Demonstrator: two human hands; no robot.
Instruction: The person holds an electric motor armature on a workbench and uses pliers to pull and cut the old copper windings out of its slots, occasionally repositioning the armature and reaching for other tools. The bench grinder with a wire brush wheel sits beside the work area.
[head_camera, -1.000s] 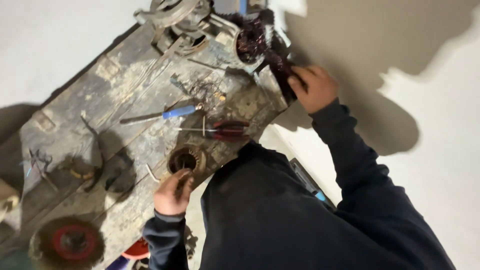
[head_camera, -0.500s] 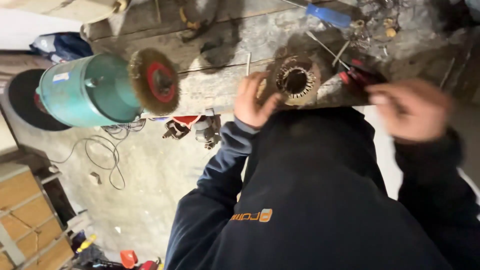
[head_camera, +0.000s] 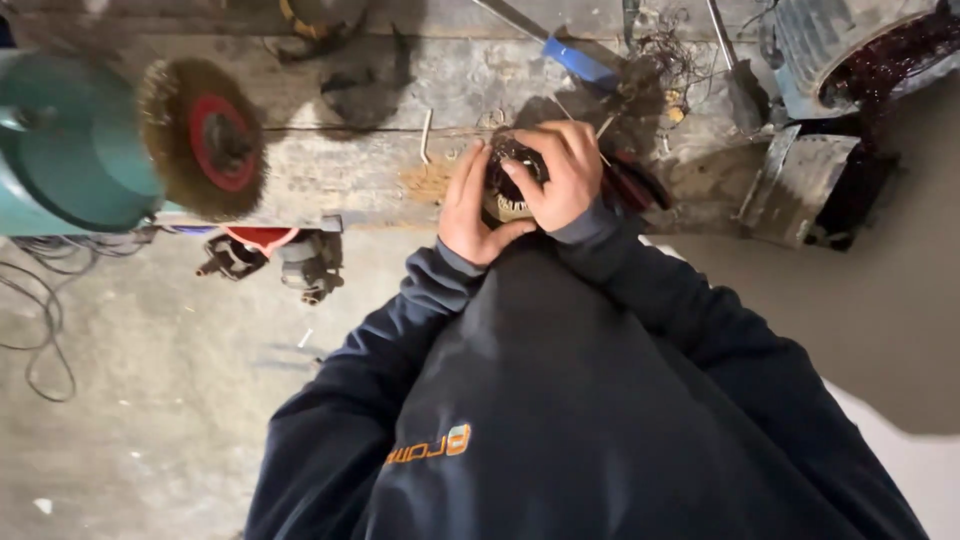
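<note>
A person in a dark blue hooded top leans over a worn, scuffed wooden bench (head_camera: 330, 170), seen from above. Both hands close on 1 small round metal motor part with dark windings (head_camera: 508, 190), which sits at the near edge of the bench. The left hand (head_camera: 470, 205) cups its left side with the grip wrapped around it. The right hand (head_camera: 560, 170) covers its top and right side, fingers curled over it, so most of the part is hidden.

Because the part sits right at the bench edge, a slip of either grip could likely drop it to the concrete floor (head_camera: 150, 400). Loose wire ends on it could also prick the fingers.

To the left, a round wire brush wheel with a red hub (head_camera: 205, 138) sits on a teal bench grinder (head_camera: 75, 145), close enough to snag a sleeve if it were spinning. Just behind the hands lie a blue-handled tool (head_camera: 580, 62) and tangled wire scraps (head_camera: 665, 60). Grey metal housings (head_camera: 800, 185) crowd the right end.
</note>
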